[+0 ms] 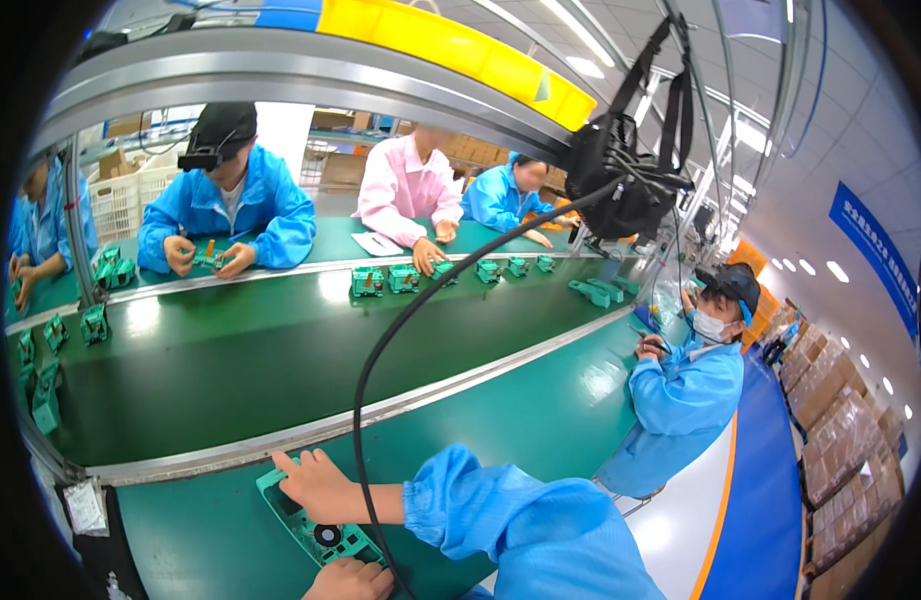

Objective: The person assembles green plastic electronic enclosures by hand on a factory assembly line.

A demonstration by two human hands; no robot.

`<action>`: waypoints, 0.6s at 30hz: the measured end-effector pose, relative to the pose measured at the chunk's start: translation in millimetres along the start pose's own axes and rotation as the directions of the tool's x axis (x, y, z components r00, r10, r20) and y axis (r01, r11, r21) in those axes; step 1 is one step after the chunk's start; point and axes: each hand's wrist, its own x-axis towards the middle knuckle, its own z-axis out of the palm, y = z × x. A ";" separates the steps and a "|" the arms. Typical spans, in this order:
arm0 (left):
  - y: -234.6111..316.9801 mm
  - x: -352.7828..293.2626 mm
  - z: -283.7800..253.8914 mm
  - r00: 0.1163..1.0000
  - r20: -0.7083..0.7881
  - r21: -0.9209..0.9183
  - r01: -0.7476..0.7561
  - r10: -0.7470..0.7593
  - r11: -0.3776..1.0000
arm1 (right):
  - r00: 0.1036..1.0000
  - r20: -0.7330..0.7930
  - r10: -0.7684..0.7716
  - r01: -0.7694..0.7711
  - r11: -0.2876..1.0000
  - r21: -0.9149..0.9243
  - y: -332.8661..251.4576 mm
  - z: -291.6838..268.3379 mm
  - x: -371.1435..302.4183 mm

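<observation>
A long green plastic housing (305,535) lies slantwise on the near green bench, with a round black part with a pale centre (327,536) near its lower end. My right hand (322,492) reaches in from the right in a blue sleeve and lies across the upper part of the housing, fingers stretched and apart. Its palm side is hidden. At the bottom edge of the picture my left hand (350,580) has its fingers bent against the lower end of the housing. Part of that hand is cut off by the frame.
A black cable (358,400) hangs from a black bag (620,170) and crosses in front of my right wrist. Beyond a metal rail runs a dark green belt (230,370) with several green assemblies (368,281). Co-workers (685,390) sit opposite and at right. A clear bag (86,507) lies at left.
</observation>
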 end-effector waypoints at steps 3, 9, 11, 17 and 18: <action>1.2 -0.1 -4.8 1.000 -0.008 0.002 0.023 -0.023 1.000 | 0.998 0.040 -0.046 0.047 0.998 -0.035 11.3 -0.2 3.1; 0.1 -0.6 -1.5 0.999 -0.034 0.029 0.025 -0.024 0.999 | 0.987 0.034 -0.155 0.158 0.957 -0.242 11.6 1.8 6.4; -0.5 -0.6 -0.5 0.998 -0.066 0.064 0.016 -0.012 0.998 | 0.968 0.193 -0.157 0.200 0.954 -0.225 10.7 -6.3 7.0; -2.8 -1.4 -6.8 0.988 -0.154 0.001 0.019 -0.019 1.000 | 0.958 -0.032 -0.286 0.279 0.949 -0.144 25.9 -10.3 -12.3; -2.6 -1.2 -10.7 0.985 -0.169 -0.069 0.035 -0.046 0.997 | 0.931 -0.040 -0.363 0.355 0.925 -0.136 31.9 -23.4 -22.2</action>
